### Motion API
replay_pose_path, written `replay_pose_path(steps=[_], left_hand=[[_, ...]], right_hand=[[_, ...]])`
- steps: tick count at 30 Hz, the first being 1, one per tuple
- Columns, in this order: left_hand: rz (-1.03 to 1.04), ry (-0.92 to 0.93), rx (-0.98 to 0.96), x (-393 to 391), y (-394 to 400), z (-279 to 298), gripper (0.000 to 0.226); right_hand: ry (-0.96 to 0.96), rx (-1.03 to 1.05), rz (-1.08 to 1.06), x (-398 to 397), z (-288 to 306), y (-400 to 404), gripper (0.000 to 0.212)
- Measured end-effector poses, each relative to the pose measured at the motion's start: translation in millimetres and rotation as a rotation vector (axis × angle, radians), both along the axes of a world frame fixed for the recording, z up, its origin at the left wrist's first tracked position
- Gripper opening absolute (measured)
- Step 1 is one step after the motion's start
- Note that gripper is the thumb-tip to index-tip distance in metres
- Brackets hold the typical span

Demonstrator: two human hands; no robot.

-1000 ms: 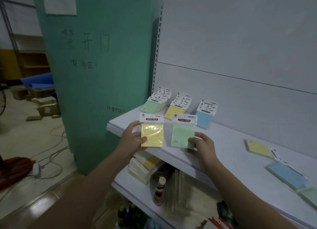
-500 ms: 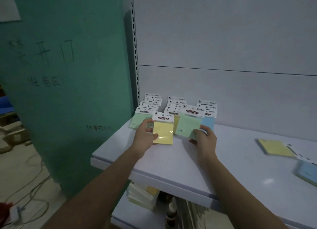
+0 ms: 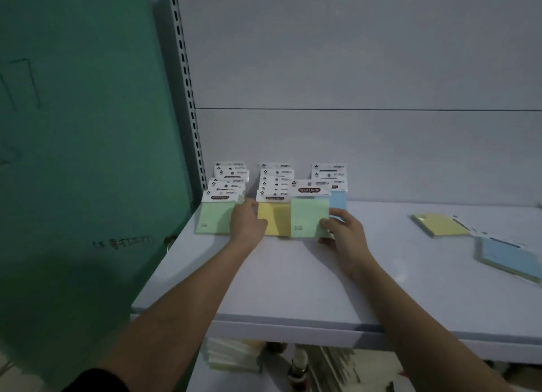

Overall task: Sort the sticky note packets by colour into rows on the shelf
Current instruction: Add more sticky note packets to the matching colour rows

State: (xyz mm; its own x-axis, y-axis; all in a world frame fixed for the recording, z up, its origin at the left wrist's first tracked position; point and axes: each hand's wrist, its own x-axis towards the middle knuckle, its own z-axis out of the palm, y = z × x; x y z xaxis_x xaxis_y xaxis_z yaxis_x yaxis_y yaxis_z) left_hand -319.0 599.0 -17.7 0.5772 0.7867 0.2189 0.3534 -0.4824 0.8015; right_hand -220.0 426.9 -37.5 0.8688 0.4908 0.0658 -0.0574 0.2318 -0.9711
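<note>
Three rows of sticky note packets lean at the back left of the white shelf (image 3: 293,289): a green row (image 3: 215,217), a yellow row (image 3: 275,180) and a blue row (image 3: 337,204). My left hand (image 3: 247,224) pinches the left edge of a yellow packet (image 3: 274,223), which lies at the front of the yellow row. My right hand (image 3: 343,233) holds a green packet (image 3: 308,215) by its right edge. That packet stands tilted between the yellow and blue rows and overlaps both.
A loose yellow packet (image 3: 440,224) and a loose blue packet (image 3: 510,256) lie flat on the shelf at the right. A green pillar (image 3: 88,157) stands at the left. Below, a lower shelf holds stacked pads (image 3: 231,356) and a bottle (image 3: 297,371).
Both hands moved forward from the shelf's front edge to the rows. The yellow packet came down at the front of the yellow row, and the green one now overlaps the yellow and blue rows.
</note>
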Motion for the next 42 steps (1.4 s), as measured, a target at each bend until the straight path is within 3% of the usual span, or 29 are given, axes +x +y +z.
replay_pose_path(steps=[4, 7, 12, 16, 19, 23, 29, 36, 42], left_hand=[[-0.002, -0.043, 0.116, -9.4, -4.2, 0.2, 0.037], [-0.112, -0.043, 0.185, -36.1, -1.0, 5.6, 0.035], [-0.299, 0.143, 0.236, -108.3, 32.6, 1.2, 0.032], [-0.328, 0.310, 0.304, -150.3, 53.6, -15.7, 0.039], [-0.320, 0.407, 0.415, -157.1, 54.8, -30.3, 0.046], [-0.301, 0.359, 0.473, -156.5, 52.5, -31.6, 0.044], [-0.273, 0.325, 0.505, -156.0, 51.9, -30.2, 0.041], [-0.259, 0.294, 0.506, -155.5, 54.1, -29.7, 0.035], [-0.231, 0.253, 0.566, -155.4, 53.8, -33.8, 0.032]], right_hand=[[0.035, 0.023, 0.007, 3.8, 2.0, -2.5, 0.020], [0.077, 0.036, 0.015, 2.3, 2.2, -5.0, 0.021], [0.116, 0.142, -0.069, -8.2, 9.0, 2.3, 0.017], [0.143, 0.125, -0.027, -42.2, 18.4, 42.1, 0.024], [0.050, -0.072, 0.008, -73.0, 27.5, 87.2, 0.023], [-0.050, -0.258, 0.030, -101.2, 25.0, 137.9, 0.014], [-0.474, -0.612, -0.145, -113.5, 10.6, 164.6, 0.031], [-0.782, -0.651, -0.296, -139.3, -2.4, 175.8, 0.036], [-0.757, -0.684, -0.288, -143.7, -2.3, 170.0, 0.032]])
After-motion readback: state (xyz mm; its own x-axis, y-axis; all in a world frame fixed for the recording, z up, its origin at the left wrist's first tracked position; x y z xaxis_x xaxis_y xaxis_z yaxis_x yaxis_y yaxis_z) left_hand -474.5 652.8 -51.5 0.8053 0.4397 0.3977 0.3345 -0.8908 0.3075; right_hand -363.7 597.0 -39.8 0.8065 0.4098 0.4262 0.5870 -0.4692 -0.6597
